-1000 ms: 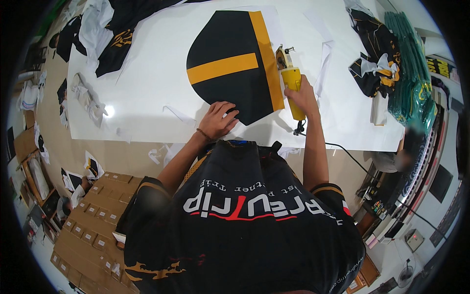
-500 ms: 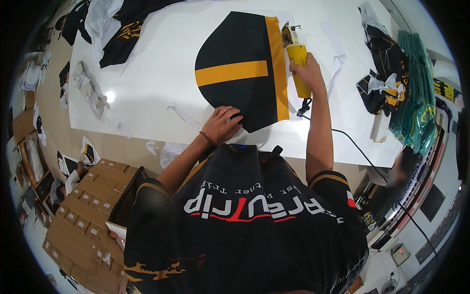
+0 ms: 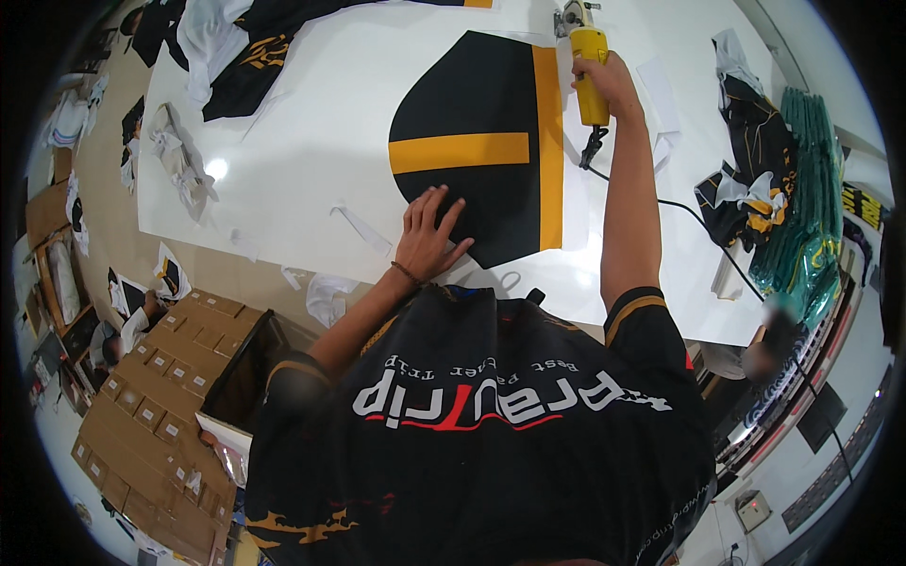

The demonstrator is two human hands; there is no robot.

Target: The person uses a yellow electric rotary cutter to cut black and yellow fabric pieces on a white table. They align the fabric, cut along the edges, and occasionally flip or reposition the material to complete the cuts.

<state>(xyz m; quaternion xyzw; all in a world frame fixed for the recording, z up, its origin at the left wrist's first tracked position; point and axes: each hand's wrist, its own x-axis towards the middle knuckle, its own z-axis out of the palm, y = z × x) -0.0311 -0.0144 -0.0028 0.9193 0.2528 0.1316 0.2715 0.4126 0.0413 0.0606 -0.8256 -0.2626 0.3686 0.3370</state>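
A black fabric panel (image 3: 472,94) with a yellow-orange stripe across it and a matching band down its right side lies flat on the white table. My right hand (image 3: 611,85) grips the yellow body of an electric fabric cutter (image 3: 590,90), whose metal head points away beyond the panel's far right corner. A black cord trails from the cutter's near end. My left hand (image 3: 432,231) rests with spread fingers on the panel's lower left edge. Part of a pair of scissors (image 3: 508,280) shows just in front of my shirt.
Dark and white garments (image 3: 247,85) lie at the table's far left. More black garments (image 3: 750,132) and green plastic-wrapped bundles (image 3: 812,189) line the right side. Paper strips lie about the white table (image 3: 311,170). Cardboard boxes (image 3: 160,396) stack at lower left. The cord (image 3: 698,217) runs off rightward.
My right hand has moved the cutter farther away along the panel's right edge, past its far corner. My left hand's fingers have spread out. The scissor handles now show.
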